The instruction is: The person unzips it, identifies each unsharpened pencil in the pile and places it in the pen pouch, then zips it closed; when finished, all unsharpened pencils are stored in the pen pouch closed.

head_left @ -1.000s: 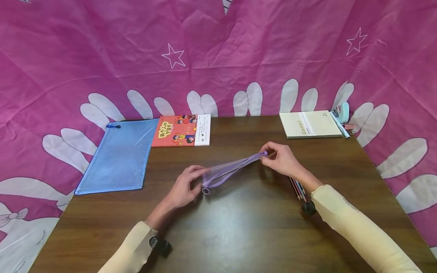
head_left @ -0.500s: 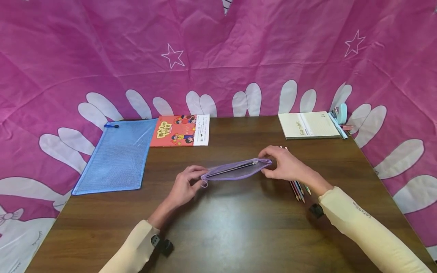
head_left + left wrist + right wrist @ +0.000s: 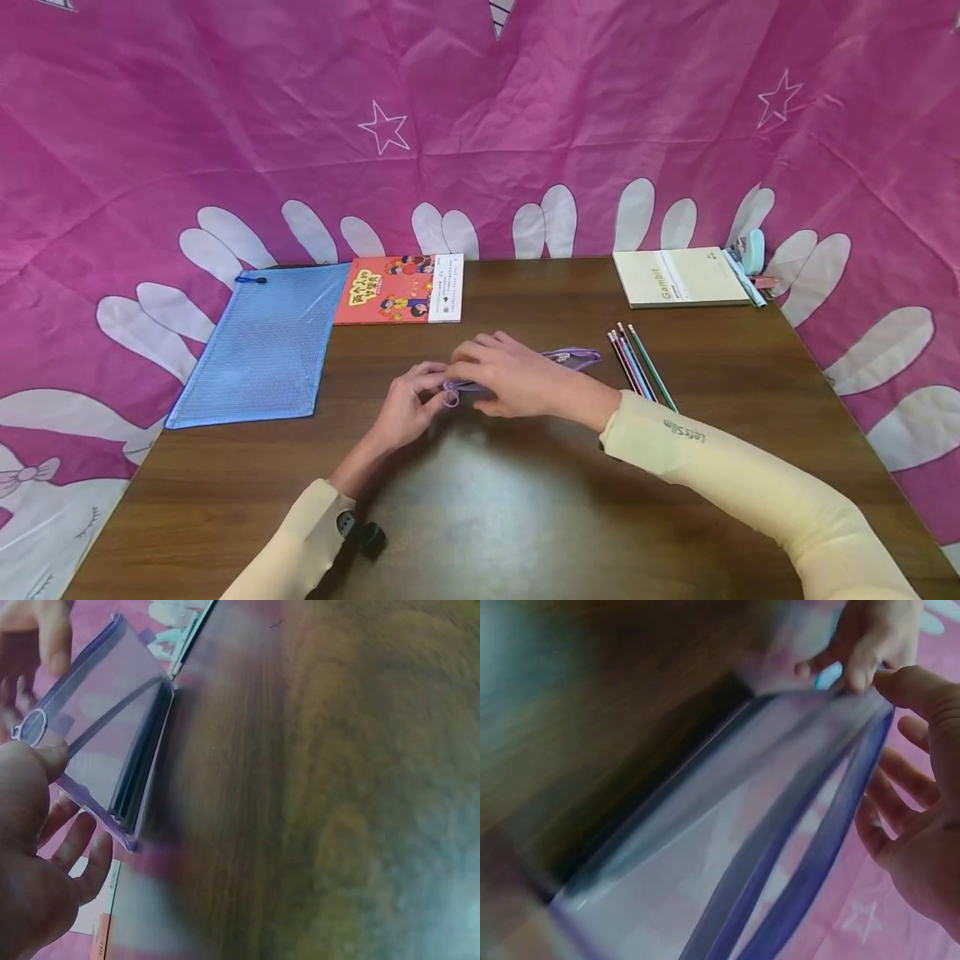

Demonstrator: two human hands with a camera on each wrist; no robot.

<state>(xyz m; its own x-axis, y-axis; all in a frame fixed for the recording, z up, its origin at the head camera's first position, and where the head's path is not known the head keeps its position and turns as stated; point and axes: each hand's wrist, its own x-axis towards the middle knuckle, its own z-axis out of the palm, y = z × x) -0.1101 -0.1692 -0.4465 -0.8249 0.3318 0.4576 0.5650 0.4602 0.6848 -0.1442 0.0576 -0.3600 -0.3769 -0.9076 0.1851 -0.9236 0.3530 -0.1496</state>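
Observation:
A clear zip pencil pouch (image 3: 581,358) with purple edging is held up above the table, its zipped mouth parted. My left hand (image 3: 408,408) pinches its left end, thumb beside the round zipper pull (image 3: 30,727). Dark slim sticks that look like pencils (image 3: 142,761) lie along the pouch's bottom in the left wrist view. My right hand (image 3: 517,379) reaches across the pouch near the same end. In the right wrist view its thumb is at the pouch corner, with the other fingers spread loosely beside the purple edge. Several loose pencils (image 3: 633,362) lie on the table to the right.
On the left of the table (image 3: 480,533) lies a blue mesh zip bag (image 3: 262,350), beside a red picture book (image 3: 401,289). At the back right is a cream notebook (image 3: 678,277), with small light-blue and pink items (image 3: 752,250) against its right edge.
My right hand has let go of the pouch's right end and moved left to the zipper-pull end. The pouch mouth has spread wider than a second ago. My left hand has stayed in place.

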